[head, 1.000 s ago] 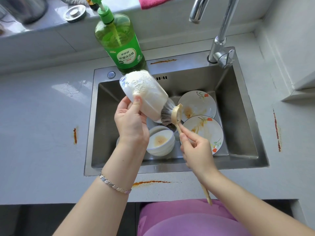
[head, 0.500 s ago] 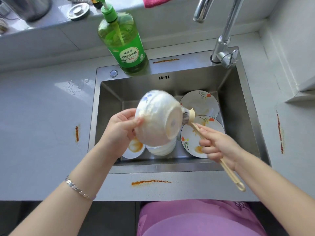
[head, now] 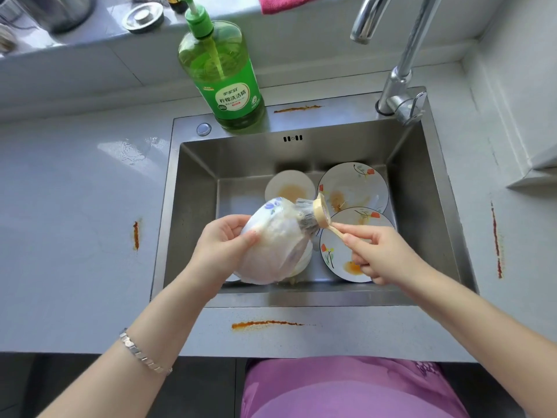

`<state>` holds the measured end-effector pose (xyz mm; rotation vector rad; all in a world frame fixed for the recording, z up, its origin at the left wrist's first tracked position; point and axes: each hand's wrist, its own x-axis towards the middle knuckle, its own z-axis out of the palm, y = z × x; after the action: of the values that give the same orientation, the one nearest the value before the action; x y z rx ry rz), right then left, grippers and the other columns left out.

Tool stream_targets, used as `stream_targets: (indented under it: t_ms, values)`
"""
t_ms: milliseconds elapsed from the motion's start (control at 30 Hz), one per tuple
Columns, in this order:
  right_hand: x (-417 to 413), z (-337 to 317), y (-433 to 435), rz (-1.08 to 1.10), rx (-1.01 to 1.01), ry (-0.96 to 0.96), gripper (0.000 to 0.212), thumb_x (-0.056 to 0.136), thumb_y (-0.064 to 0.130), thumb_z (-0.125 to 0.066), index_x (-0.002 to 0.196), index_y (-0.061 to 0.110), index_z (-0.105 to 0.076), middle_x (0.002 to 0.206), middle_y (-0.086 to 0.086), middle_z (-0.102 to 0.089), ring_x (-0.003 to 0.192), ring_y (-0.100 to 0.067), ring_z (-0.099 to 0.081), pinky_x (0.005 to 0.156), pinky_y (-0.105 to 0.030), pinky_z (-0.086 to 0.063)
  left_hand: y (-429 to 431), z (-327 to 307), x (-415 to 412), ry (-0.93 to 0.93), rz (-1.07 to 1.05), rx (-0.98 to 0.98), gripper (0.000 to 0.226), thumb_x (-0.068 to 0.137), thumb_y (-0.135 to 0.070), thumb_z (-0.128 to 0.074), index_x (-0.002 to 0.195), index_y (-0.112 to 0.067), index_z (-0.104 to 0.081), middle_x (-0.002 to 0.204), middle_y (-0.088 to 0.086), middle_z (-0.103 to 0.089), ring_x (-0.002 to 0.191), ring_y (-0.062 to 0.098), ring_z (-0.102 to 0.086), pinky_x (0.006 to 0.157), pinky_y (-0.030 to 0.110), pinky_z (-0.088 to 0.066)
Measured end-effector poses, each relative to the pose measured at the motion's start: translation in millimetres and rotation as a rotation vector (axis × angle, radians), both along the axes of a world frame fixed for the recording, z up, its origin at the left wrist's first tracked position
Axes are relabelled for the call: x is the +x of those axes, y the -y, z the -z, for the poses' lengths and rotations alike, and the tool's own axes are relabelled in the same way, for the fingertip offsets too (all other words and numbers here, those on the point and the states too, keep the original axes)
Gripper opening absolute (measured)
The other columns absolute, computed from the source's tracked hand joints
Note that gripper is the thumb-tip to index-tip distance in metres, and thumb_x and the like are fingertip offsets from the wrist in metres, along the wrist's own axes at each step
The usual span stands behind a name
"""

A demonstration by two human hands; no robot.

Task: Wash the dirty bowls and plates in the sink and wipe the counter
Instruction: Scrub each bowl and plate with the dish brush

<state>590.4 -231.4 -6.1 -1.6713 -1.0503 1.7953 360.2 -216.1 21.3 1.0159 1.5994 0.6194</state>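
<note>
Over the sink (head: 193, 206), left hand (head: 224, 245) grips a soapy bowl (head: 277, 245), thumb on the outer wall, fingers curled round the rim; bowl is tilted, base facing right. Right hand (head: 379, 251) is closed round the wooden handle of a brush (head: 313, 214), bristles pressed on the bowl's base. Inside the sink at right, near plate (head: 334, 254) overlaps far plate (head: 358, 182), both with orange residue. Stained second bowl (head: 289, 185) sits at the sink's back. Soap bottle (head: 223, 76) stands on the sink's back ledge, tap (head: 398, 70) at its back right corner. Counter (head: 75, 221) around the sink carries orange streaks (head: 265, 324).
</note>
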Motion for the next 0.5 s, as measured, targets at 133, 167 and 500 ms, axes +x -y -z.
stream_targets:
  t_ms: [133,167,500]
  values:
    - [-15.0,-2.2,24.3,0.022,0.227,0.054,0.038,0.096,0.012,-0.045,0.109,0.046,-0.055,0.051,0.001,-0.024,0.044,-0.008,-0.019,0.039,-0.014,-0.019,-1.6,4.3,7.4,0.155,-0.323,-0.004,0.013,0.089,-0.004,-0.056,0.093,-0.013,-0.065,0.083,0.003,-0.072,0.080,0.018,-0.067,0.067,0.027,-0.058]
    - [-19.3,-3.3,29.5,0.032,0.266,0.062,0.038,0.096,0.012,-0.046,0.109,0.047,-0.054,0.050,0.003,-0.024,0.043,-0.007,-0.018,0.041,-0.015,-0.019,-2.9,4.0,11.5,0.184,-0.371,-0.004,0.013,0.090,-0.005,-0.055,0.092,-0.012,-0.065,0.084,0.004,-0.072,0.078,0.017,-0.067,0.062,0.025,-0.058]
    - [-15.6,5.0,-3.8,0.157,0.229,0.155,0.034,0.096,0.009,-0.044,0.126,0.020,-0.055,0.037,0.016,-0.037,0.034,-0.002,-0.033,0.038,-0.008,-0.029,-12.0,-6.6,26.9,0.288,-0.413,0.074,0.014,0.091,0.000,-0.052,0.096,-0.005,-0.065,0.075,0.001,-0.072,0.066,0.011,-0.068,0.065,0.027,-0.057]
